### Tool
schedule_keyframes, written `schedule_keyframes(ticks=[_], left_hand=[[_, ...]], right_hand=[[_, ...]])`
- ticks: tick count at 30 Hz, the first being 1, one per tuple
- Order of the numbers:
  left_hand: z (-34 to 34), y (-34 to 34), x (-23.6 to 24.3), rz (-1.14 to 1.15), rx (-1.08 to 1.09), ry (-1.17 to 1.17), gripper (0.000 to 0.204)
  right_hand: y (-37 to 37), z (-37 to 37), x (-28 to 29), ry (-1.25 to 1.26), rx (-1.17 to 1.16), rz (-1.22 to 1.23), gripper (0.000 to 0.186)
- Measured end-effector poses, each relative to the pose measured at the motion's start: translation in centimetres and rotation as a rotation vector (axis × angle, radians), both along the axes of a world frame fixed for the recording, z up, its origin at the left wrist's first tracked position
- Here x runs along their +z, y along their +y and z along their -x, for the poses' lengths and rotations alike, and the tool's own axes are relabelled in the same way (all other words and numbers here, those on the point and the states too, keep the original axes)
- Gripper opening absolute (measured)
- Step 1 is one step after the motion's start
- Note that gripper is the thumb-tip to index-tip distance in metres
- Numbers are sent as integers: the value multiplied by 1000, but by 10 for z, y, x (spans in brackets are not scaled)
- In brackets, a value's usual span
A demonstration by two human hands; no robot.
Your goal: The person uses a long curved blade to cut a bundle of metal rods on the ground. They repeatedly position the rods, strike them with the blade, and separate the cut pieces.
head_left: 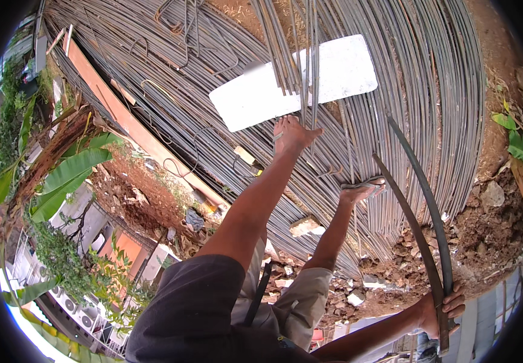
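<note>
My left hand (pixel 295 136) reaches forward over the steel rods, thumb stretched out to the right and fingers apart, gripping nothing I can see. It is beside the near edge of a white rounded board (pixel 343 72), close to thin rods (pixel 304 66) that lie across that board; whether it touches them I cannot tell. At the lower right, my right hand (pixel 440 311) is closed around the near ends of two long dark bars, a brownish one (pixel 416 233) and a greenish-black one (pixel 425 187). Their far ends spread apart above the rods.
A wide bed of long steel rods (pixel 431 72) covers the ground. My sandalled foot (pixel 361 190) stands on it. A wooden plank (pixel 101 85) edges the left side, with banana leaves (pixel 71 178) beyond. Broken stones and soil (pixel 485 230) lie at right. Bent rods (pixel 189 36) lie at the far left.
</note>
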State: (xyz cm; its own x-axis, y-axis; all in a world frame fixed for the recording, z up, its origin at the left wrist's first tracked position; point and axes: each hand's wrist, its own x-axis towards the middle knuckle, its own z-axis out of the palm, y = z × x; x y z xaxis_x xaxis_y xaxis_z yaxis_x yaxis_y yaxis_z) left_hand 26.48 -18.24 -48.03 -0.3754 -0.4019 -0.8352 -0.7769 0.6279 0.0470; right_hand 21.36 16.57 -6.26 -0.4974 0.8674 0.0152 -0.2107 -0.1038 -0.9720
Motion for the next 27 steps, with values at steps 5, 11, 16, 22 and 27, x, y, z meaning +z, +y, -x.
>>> schedule_keyframes(ticks=[5,11,16,22,27], left_hand=[[-26,40,-101,287,351,116,98],[-21,93,-79,-58,808,613,47],[38,117,-69,37,1038,658,44],[70,110,-70,245,1017,808,31],[50,79,-37,447,282,731,29]], right_hand=[[16,2,-2,13,85,58,52],[24,-7,-1,57,169,151,51],[37,-5,-1,73,259,149,49],[34,-9,-4,81,237,160,47],[53,-17,-4,58,269,57,47]])
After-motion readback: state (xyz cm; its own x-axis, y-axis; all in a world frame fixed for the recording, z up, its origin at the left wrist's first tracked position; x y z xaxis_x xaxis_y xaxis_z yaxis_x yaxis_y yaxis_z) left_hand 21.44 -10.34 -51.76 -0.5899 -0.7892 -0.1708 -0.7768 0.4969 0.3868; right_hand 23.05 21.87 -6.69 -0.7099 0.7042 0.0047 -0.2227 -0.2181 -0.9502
